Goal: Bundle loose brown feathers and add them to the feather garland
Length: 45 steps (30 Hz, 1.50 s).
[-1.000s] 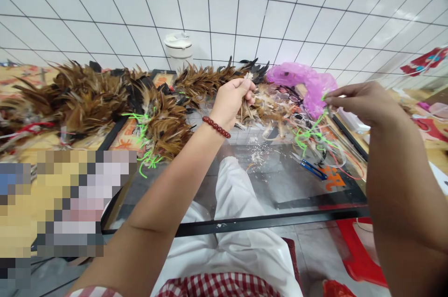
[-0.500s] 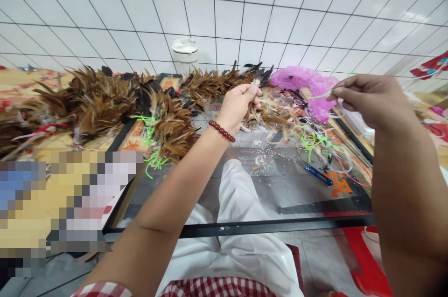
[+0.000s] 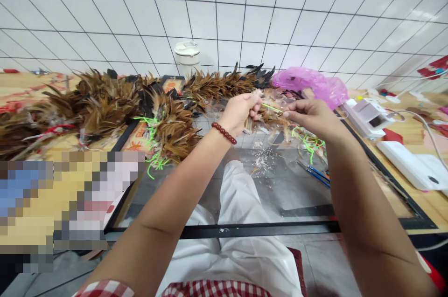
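My left hand, a red bead bracelet at its wrist, is closed on a small bunch of feathers. Pale quill ends poke out above the thumb, and brown tips hang below the fingers. Opposite it, my right hand pinches a bright green string. That string runs taut between the two hands at the feather bunch; whether it is wound round the quills cannot be made out. Beneath the hands lie loose brown feathers on the glass tabletop.
Brown feather garlands lie along the back and left. Cut green strings and blue thread snips are near my right forearm. A pink plastic bag, a white cup and a white power bank stand around.
My right hand has come left and slightly down, bringing the green string to the feather bunch. My left hand has barely moved and still grips the feathers.
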Motion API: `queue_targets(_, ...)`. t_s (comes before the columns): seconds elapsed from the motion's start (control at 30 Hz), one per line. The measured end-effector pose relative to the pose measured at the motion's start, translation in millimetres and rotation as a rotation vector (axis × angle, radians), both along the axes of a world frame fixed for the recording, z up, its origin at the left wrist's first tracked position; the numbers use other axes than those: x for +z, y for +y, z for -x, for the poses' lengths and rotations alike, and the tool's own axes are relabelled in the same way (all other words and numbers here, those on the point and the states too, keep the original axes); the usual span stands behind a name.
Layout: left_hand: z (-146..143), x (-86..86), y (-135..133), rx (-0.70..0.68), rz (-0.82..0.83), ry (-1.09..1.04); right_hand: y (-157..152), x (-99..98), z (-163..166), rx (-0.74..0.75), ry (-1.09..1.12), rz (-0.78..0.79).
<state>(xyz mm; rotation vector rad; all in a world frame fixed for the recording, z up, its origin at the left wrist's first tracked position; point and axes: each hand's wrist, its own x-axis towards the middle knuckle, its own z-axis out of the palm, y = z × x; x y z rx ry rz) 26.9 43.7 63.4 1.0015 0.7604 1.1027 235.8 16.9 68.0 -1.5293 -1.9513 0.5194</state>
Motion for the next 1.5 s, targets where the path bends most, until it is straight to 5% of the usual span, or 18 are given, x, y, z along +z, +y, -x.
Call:
queue_targets(0.2,16.2,11.9,15.2,0.26,0.007,-0.121,11.3,-27.3,-46.6,-0.049,0.307,0.217)
queue_targets(0.37,21.1,15.6,18.0,0.355,-0.041,-0.202,3.7,-26.4,-18.2,0.032,0.652,0.349)
queue_targets(0.5,19.5,17.3,12.9,0.266,-0.024,-0.16,-0.9,-28.3,9.2,0.128,0.495,0.266)
queue_targets(0.67,16.4,18.2,1.6,0.012,-0.012,-0.031,8.8,-41.9,15.8,-0.206,0.465,-0.012)
queue_targets(0.8,9.7,13.7,-7.2,-0.194,-0.072,0.092,1.0,-41.7,33.8,0.041,0.656,0.052)
queue_targets(0.9,3.5,8.2,-9.6,-0.196,-0.127,0.197,-7.9,-37.2,49.1,0.27,0.77,0.268)
queue_targets(0.97,0.6,4.3,-8.7,-0.162,-0.167,0.261,-9.7,-35.9,53.1,0.275,0.787,0.328)
queue_targets(1.13,-1.6,-1.9,-5.7,-0.094,-0.238,0.361,-4.9,-38.0,47.3,0.134,0.827,0.165)
queue_targets(1.5,-10.8,0.1,-15.9,-0.315,-0.028,0.204,-2.3,-41.9,46.1,0.11,0.868,-0.065)
